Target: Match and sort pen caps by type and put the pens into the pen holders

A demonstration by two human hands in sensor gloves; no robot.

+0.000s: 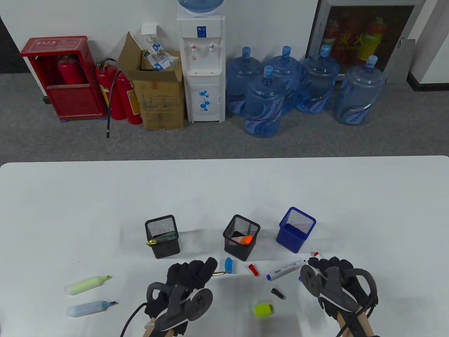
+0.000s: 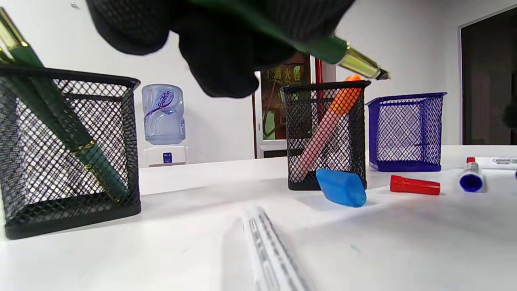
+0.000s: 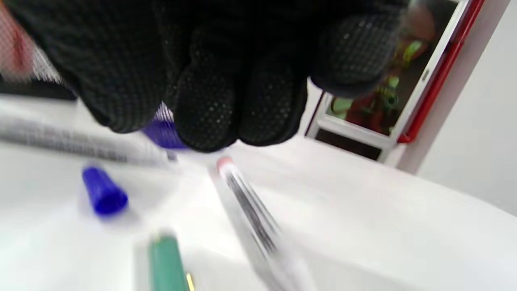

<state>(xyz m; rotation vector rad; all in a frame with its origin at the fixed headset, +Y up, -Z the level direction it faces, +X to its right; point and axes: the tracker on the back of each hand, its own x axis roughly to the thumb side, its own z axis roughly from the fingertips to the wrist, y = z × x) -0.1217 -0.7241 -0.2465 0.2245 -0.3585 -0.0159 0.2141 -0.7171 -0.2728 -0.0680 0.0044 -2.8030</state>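
My left hand grips a green pen with a gold tip that pokes out to the right; the left wrist view shows that tip under the gloved fingers. My right hand hovers with bent fingers over a white pen with a red end, holding nothing I can see. A blue cap, a red cap, a white marker, a black cap and a yellow-green cap lie between the hands. Another blue cap lies by the right hand.
Three mesh holders stand in a row: a black one with green pens, a black one with an orange highlighter, and a blue one. A green highlighter and a blue highlighter lie uncapped at the left.
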